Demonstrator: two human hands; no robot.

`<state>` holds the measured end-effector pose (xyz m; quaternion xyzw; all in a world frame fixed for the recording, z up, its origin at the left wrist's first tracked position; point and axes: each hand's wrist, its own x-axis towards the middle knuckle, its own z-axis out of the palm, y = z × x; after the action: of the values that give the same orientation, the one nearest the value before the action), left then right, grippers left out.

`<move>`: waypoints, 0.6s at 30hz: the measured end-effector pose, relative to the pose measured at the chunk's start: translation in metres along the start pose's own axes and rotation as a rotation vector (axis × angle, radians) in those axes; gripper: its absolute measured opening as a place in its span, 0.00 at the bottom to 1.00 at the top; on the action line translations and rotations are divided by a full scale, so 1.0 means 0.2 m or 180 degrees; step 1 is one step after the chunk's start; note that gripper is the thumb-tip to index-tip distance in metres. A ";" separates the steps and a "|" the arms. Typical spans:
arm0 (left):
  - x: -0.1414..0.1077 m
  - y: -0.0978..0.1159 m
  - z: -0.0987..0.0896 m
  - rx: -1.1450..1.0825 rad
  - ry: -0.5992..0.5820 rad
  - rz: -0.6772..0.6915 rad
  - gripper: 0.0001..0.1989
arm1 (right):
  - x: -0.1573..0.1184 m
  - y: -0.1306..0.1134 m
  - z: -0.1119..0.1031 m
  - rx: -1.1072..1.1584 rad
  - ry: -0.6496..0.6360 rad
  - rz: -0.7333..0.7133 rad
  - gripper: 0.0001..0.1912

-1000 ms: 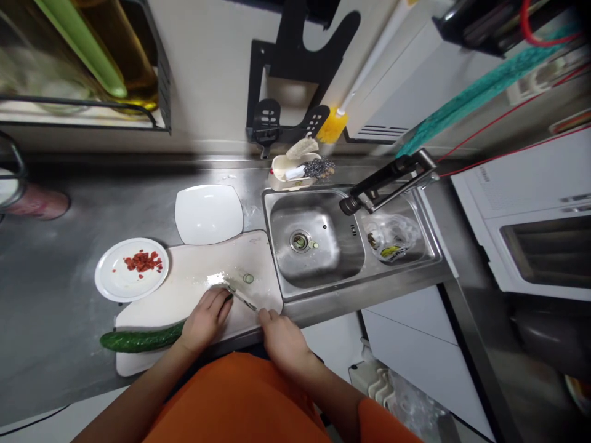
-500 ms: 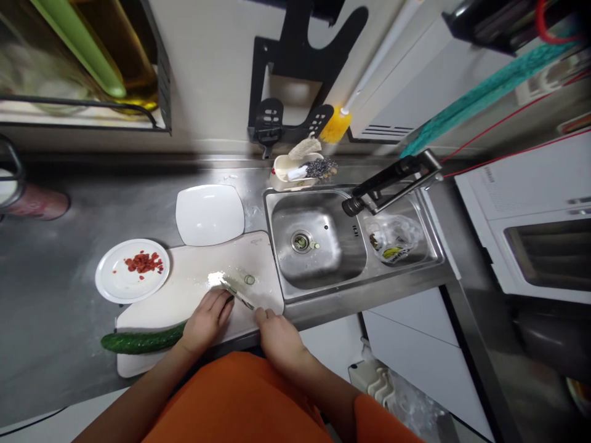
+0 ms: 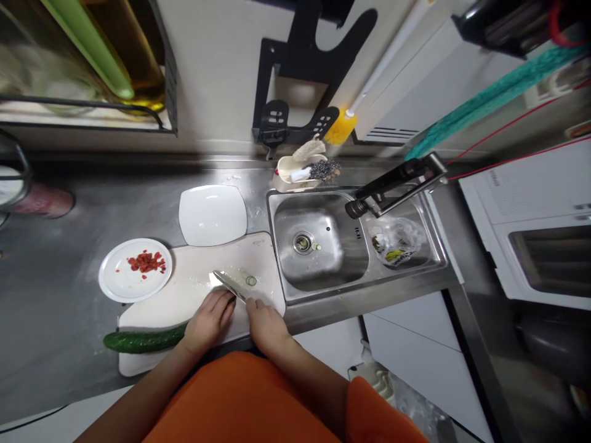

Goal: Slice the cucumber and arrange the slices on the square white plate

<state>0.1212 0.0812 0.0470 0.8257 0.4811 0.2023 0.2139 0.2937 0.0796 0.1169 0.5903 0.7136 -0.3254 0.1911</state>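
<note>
Cucumber (image 3: 143,340): lying along the near edge of the board, one end poking past its left side, the other running out of sight behind the left wrist; likely firm, fairly light, slick where the skin shines; best taken round the middle, the bumpy skin giving some grip.
Left hand (image 3: 207,321): fingers bent and close together, seemingly closed on cucumber, dark green showing at their tips; whether it joins the length behind the wrist is hidden.
Right hand (image 3: 265,323): fingers wrapped shut round the handle of the knife, which they mostly cover.
Knife (image 3: 226,282): thin, stiff, shiny metal, aslant beside the left fingertips; safe to hold only by its handle.
Slice (image 3: 250,280): thin, round, pale with a green rim, flat on the board; probably wet, bendy and easily torn, so better lifted by the edge.
Board (image 3: 194,267): off-white, smooth, round-cornered, glistening with wet near the blade.
Round plate (image 3: 108,271): white, glossy, rimmed, holding small red pieces (image 3: 146,262) that look soft.
Squarish dish (image 3: 213,215): white, glazed, smooth, probably breakable, at the board's back edge.
Bench (image 3: 92,231): grey brushed metal, hard.
</note>
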 end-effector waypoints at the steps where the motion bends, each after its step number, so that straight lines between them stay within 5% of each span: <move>1: 0.00 0.00 0.00 -0.0009 -0.0004 -0.0016 0.11 | -0.01 0.01 0.00 0.0026 0.0014 -0.0007 0.15; 18: -0.01 0.00 0.01 0.0117 0.0054 0.0042 0.10 | -0.26 0.08 -0.10 0.0164 -0.0316 0.0277 0.18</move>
<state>0.1209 0.0803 0.0451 0.8310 0.4811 0.2018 0.1933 0.3232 0.0583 0.1610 0.6086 0.6683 -0.3638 0.2249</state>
